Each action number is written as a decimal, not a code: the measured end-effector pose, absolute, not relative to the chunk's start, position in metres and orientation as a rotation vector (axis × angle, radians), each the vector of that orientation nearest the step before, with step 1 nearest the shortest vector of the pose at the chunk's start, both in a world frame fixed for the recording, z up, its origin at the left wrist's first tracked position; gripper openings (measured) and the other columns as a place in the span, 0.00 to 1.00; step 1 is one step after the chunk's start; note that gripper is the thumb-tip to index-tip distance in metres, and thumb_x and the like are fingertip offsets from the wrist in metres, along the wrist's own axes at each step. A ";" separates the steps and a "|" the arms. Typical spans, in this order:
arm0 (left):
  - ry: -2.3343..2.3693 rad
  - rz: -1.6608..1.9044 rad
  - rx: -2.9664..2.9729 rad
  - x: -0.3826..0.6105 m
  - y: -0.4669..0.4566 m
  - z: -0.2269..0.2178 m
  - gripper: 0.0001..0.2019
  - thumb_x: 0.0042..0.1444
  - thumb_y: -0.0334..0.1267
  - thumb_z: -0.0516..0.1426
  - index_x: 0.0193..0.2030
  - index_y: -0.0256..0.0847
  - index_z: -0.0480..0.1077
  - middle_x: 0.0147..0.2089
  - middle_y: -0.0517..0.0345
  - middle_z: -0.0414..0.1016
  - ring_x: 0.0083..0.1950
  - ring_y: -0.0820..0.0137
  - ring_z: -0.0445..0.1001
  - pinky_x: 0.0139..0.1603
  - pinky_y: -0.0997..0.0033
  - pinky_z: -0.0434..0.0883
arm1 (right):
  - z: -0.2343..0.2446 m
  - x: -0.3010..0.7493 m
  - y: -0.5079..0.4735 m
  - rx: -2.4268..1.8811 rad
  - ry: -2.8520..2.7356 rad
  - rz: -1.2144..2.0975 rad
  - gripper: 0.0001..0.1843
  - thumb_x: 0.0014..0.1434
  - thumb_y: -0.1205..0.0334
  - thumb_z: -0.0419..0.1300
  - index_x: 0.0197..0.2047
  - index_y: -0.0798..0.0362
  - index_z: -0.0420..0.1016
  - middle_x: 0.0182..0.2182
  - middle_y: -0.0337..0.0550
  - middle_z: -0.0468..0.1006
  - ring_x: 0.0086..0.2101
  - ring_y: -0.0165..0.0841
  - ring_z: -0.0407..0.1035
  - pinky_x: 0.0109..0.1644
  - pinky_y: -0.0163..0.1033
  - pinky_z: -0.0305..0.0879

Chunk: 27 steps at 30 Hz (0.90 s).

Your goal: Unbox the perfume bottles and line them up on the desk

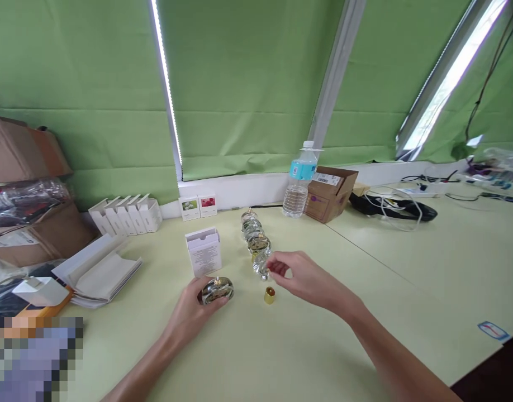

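My left hand (194,310) is wrapped round a shiny, rounded bottle (220,290), probably glass, with a small nozzle sticking up from its top. The bottle stands upright on the table. Fingers pinched together, my right hand (290,272) is at the near end of a row of similar shiny bottles (252,228). What sits between its fingertips is too small to make out. Just below that hand, a small gold cap (269,295) rests on the table. Behind my left hand stands an upright white box (203,254) with printed text and its top open.
Small white boxes (128,215) line the back left, near two picture cards (198,206). A water bottle (299,181) and an opened cardboard box (329,195) stand at the back. Farther right lies a black strap (393,209) with a white cable. Cartons (38,240) are stacked at left.
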<state>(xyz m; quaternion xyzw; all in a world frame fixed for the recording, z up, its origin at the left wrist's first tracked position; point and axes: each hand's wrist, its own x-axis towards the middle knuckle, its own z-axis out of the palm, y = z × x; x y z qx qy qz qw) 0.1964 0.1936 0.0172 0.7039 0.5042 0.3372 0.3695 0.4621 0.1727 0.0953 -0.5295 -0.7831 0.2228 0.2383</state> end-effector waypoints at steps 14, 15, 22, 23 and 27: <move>1.224 0.856 1.938 0.194 0.197 0.016 0.12 0.52 0.46 0.59 0.39 0.40 0.71 0.37 0.56 0.76 0.39 0.65 0.71 0.38 0.70 0.67 | 0.082 0.372 0.190 -0.951 -2.082 0.328 0.11 0.62 0.65 0.53 0.43 0.52 0.76 0.30 0.40 0.77 0.31 0.29 0.70 0.37 0.35 0.66; 1.222 0.856 1.940 0.194 0.197 0.015 0.12 0.52 0.46 0.59 0.39 0.40 0.71 0.38 0.56 0.76 0.39 0.64 0.71 0.38 0.70 0.67 | 0.078 0.370 0.190 -0.953 -2.067 0.303 0.11 0.62 0.65 0.54 0.45 0.52 0.75 0.31 0.40 0.77 0.31 0.29 0.70 0.38 0.35 0.66; 1.232 0.853 1.964 0.194 0.196 0.017 0.09 0.53 0.44 0.58 0.36 0.41 0.70 0.35 0.58 0.75 0.38 0.66 0.71 0.37 0.72 0.66 | 0.053 0.369 0.186 -0.937 -1.987 0.236 0.07 0.63 0.64 0.54 0.42 0.52 0.73 0.33 0.41 0.77 0.34 0.31 0.71 0.42 0.37 0.67; 1.233 0.856 1.961 0.194 0.196 0.017 0.09 0.54 0.44 0.57 0.37 0.41 0.70 0.36 0.58 0.75 0.38 0.66 0.71 0.37 0.72 0.67 | 0.052 0.368 0.186 -0.916 -1.996 0.223 0.08 0.63 0.64 0.54 0.43 0.52 0.73 0.33 0.42 0.77 0.35 0.32 0.71 0.42 0.37 0.67; 1.194 0.866 1.945 0.196 0.195 0.021 0.10 0.55 0.43 0.57 0.41 0.42 0.71 0.40 0.58 0.77 0.41 0.65 0.73 0.41 0.71 0.68 | 0.050 0.365 0.190 -0.855 -2.038 0.203 0.10 0.64 0.64 0.53 0.46 0.51 0.74 0.37 0.41 0.79 0.39 0.32 0.71 0.45 0.38 0.68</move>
